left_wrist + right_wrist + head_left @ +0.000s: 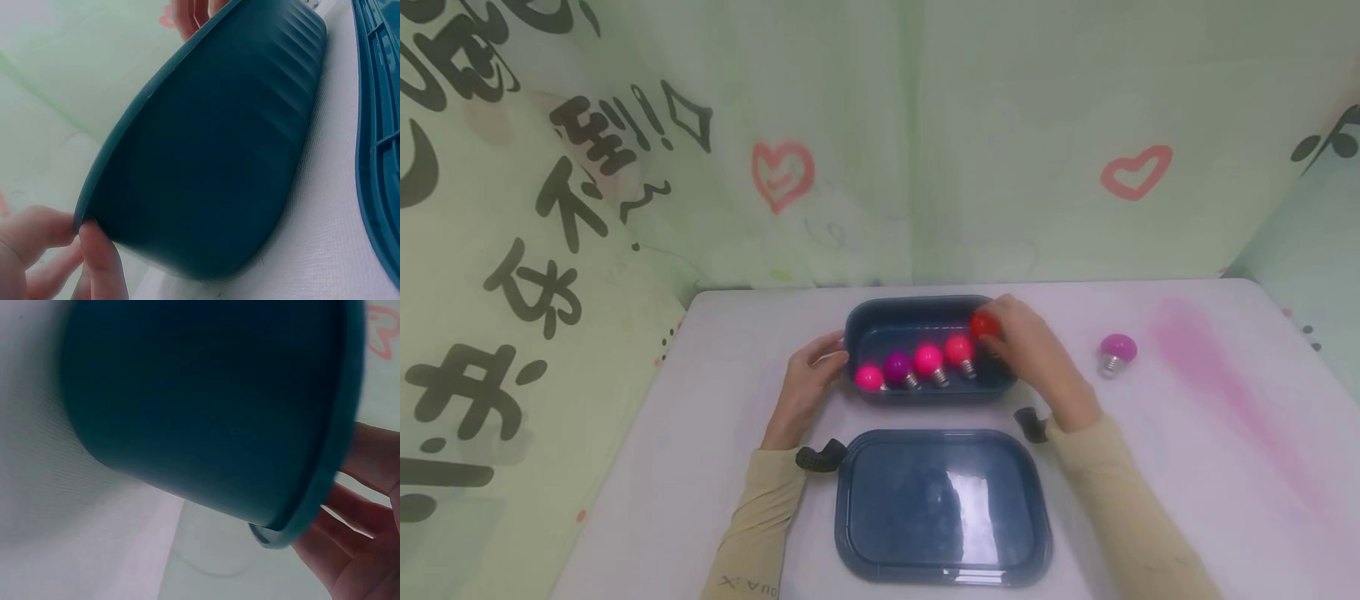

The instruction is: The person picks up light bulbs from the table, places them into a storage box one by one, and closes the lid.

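Red round-headed glass-like bulb [985, 323], head view: right hand [1026, 342] pinches it at two o'clock inside an oblong dark-blue plastic box [925, 398]. Its tilt is masked by the grip. Four pink and purple bulbs [928, 359] lie nearby, domes [958, 350] toward eleven, visible metal screw bases [940, 377] toward five; box's long axis runs nine to three. Left wrist view: left hand [53, 269] pinches the rim [128, 119] at nine, presumably steadying it. Right wrist view: hand beyond the rim; bulb hidden.

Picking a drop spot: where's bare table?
Free: table left of the left sleeve; right of the right sleeve, nearer than the lone bulb. Crowded: the box of bulbs, left hand and right hand at its ends.
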`<state>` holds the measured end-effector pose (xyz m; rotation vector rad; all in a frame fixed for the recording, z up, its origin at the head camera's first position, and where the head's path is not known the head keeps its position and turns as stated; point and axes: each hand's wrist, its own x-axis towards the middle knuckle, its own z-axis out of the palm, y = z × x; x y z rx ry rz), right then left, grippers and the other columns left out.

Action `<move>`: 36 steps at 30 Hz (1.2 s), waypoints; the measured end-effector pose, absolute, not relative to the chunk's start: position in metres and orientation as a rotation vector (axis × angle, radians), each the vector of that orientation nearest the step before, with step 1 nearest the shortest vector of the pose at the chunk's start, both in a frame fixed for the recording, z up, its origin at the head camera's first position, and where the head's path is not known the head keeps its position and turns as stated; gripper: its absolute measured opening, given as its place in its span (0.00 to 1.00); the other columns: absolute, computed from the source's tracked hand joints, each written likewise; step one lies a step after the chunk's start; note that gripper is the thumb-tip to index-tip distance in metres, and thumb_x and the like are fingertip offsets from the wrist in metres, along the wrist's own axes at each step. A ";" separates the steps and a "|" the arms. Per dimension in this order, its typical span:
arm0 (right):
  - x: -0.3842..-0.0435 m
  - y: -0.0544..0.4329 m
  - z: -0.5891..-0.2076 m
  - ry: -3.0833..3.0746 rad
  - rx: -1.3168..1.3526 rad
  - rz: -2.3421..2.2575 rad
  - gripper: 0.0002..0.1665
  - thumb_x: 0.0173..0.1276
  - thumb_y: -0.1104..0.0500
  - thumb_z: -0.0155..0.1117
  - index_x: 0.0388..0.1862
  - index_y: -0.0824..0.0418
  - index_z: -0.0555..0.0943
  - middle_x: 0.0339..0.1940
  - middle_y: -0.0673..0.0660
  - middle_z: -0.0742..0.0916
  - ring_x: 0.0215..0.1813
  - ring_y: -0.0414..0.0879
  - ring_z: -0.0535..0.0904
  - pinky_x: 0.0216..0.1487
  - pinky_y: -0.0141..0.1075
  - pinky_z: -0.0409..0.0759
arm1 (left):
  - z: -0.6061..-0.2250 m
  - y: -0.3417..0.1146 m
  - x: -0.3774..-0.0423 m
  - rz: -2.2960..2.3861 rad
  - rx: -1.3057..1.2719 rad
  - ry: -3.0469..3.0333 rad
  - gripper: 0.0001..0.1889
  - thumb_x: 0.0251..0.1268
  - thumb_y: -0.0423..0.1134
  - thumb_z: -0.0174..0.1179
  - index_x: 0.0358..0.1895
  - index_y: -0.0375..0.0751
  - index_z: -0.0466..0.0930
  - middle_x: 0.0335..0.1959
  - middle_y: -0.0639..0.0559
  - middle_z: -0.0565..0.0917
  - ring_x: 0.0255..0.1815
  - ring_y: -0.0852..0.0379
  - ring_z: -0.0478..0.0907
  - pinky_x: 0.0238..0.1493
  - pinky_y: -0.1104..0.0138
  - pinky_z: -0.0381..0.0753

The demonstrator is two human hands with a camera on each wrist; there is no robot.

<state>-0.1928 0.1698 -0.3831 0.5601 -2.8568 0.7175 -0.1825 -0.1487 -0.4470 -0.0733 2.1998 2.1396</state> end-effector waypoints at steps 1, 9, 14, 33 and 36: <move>-0.194 0.169 -0.384 -2.860 0.558 0.715 0.23 0.58 0.70 0.71 0.53 0.72 0.79 0.46 0.68 0.82 0.50 0.61 0.79 0.54 0.53 0.80 | -0.447 -0.149 -0.182 2.144 -0.075 2.195 0.21 0.67 0.32 0.61 0.63 0.39 0.77 0.57 0.39 0.80 0.54 0.54 0.80 0.52 0.67 0.81; -0.199 0.167 -0.390 -2.881 0.545 0.698 0.23 0.59 0.69 0.72 0.53 0.73 0.78 0.46 0.68 0.82 0.50 0.61 0.79 0.53 0.53 0.80 | -0.447 -0.149 -0.183 2.141 -0.080 2.191 0.22 0.67 0.32 0.61 0.64 0.39 0.77 0.57 0.39 0.80 0.54 0.55 0.79 0.51 0.68 0.81; -0.202 0.165 -0.394 -2.888 0.543 0.674 0.23 0.59 0.69 0.71 0.53 0.73 0.78 0.46 0.68 0.82 0.50 0.62 0.78 0.54 0.53 0.80 | -0.448 -0.149 -0.184 2.139 -0.081 2.183 0.22 0.67 0.33 0.61 0.64 0.39 0.76 0.59 0.38 0.79 0.54 0.55 0.79 0.52 0.69 0.80; -0.212 0.160 -0.405 -2.854 0.618 0.615 0.17 0.58 0.71 0.69 0.48 0.73 0.81 0.44 0.68 0.83 0.50 0.62 0.79 0.54 0.53 0.80 | -0.448 -0.149 -0.183 2.123 -0.080 2.217 0.21 0.66 0.34 0.62 0.63 0.40 0.78 0.57 0.40 0.81 0.57 0.51 0.79 0.59 0.59 0.80; -0.212 0.159 -0.406 -2.853 0.623 0.607 0.16 0.58 0.71 0.69 0.46 0.72 0.81 0.44 0.68 0.83 0.50 0.61 0.79 0.53 0.53 0.80 | -0.447 -0.150 -0.183 2.114 -0.089 2.214 0.21 0.67 0.34 0.62 0.63 0.40 0.78 0.57 0.39 0.80 0.57 0.51 0.79 0.59 0.60 0.79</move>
